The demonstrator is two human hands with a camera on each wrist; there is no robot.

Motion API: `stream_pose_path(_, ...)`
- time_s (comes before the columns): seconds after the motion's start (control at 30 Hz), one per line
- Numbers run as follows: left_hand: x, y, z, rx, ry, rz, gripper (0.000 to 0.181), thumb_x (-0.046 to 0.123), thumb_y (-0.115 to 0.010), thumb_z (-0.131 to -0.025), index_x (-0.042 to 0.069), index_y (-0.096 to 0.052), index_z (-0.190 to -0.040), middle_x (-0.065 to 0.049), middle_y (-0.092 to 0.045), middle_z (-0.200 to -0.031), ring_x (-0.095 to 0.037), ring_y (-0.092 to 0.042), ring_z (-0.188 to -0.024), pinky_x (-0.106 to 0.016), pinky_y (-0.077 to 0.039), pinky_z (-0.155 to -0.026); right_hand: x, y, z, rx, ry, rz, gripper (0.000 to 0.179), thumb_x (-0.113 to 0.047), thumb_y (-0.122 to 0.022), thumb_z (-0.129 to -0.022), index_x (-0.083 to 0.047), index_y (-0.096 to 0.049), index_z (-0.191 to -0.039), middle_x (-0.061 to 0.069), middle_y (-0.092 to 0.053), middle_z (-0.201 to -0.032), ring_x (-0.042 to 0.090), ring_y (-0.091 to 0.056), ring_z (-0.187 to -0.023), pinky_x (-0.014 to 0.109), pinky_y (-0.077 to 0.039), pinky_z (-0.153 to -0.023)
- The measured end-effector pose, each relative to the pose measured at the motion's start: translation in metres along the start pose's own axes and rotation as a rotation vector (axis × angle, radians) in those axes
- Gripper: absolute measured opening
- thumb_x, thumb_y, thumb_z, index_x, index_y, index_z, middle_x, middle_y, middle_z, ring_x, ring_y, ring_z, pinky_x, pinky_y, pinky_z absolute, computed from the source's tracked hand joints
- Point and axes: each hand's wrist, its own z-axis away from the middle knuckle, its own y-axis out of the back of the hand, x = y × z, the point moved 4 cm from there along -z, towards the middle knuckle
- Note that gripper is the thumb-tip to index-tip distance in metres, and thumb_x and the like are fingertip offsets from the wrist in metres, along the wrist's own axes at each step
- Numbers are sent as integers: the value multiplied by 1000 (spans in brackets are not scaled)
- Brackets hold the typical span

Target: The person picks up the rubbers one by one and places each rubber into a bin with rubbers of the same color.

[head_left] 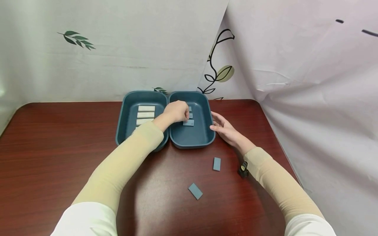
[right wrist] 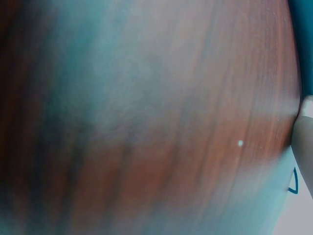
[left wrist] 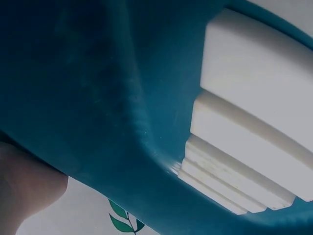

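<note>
Inside the right blue tray [head_left: 193, 143], several small grey-blue tiles lie in a column. My left hand [head_left: 176, 111] reaches over that tray with curled fingers, its fingertips pinching the nearest grey-blue tile [head_left: 189, 123] at its far edge. The hand hides part of the other tiles [head_left: 190, 115]. My right hand [head_left: 223, 128] is at the tray's right side, thumb by the rim and relaxed fingers along the outer wall. In the right wrist view only a fingertip [right wrist: 305, 117] shows beside the tray's edge.
A left blue tray [head_left: 119, 127] adjoins the right one and holds several white blocks [head_left: 146, 115], stacked in a row. Two loose grey-blue tiles lie on the brown table: an upright-lying tile [head_left: 217, 164] and a slanted tile [head_left: 195, 191]. A patterned white curtain [head_left: 133, 49] hangs behind.
</note>
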Motion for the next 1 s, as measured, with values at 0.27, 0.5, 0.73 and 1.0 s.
stream_pose_path(0.27,1,0,2,0,-14,-22,10,8,-74,-96,13,-82,-91,-5,-80,-102,-23,-71,-92,-42,-61,-86,1,0,0,-4,0,-7,74,-1,-54,-107,-10,-18,-170,17,-22,-175,31,-33,-157,19,-44,-110)
stream_pose_path(0.5,-1,-1,1,4,-45,-16,8,9,-77,-94,13,-84,-97,-4,-81,-105,-23,-72,-97,-42,-62,-88,0,0,0,-2,0,-4,73,-1,-54,-107,-10,-18,-170,16,-23,-175,31,-34,-155,19,-45,-109)
stream_pose_path(0.73,-2,-2,2,-19,-54,-41,10,12,-80,-93,15,-83,-102,-2,-80,-105,-22,-72,-99,-41,-61,-89,0,0,0,-5,5,4,72,-1,-54,-107,-11,-19,-170,16,-24,-175,26,-39,-152,20,-45,-110)
stream_pose_path(1.0,-1,-2,2,-29,-47,-54,15,14,-84,-91,15,-83,-106,-1,-81,-106,-20,-73,-103,-41,-61,-93,1,1,-1,-9,8,-9,72,1,-52,-107,-10,-18,-170,16,-22,-175,28,-36,-154,19,-46,-109)
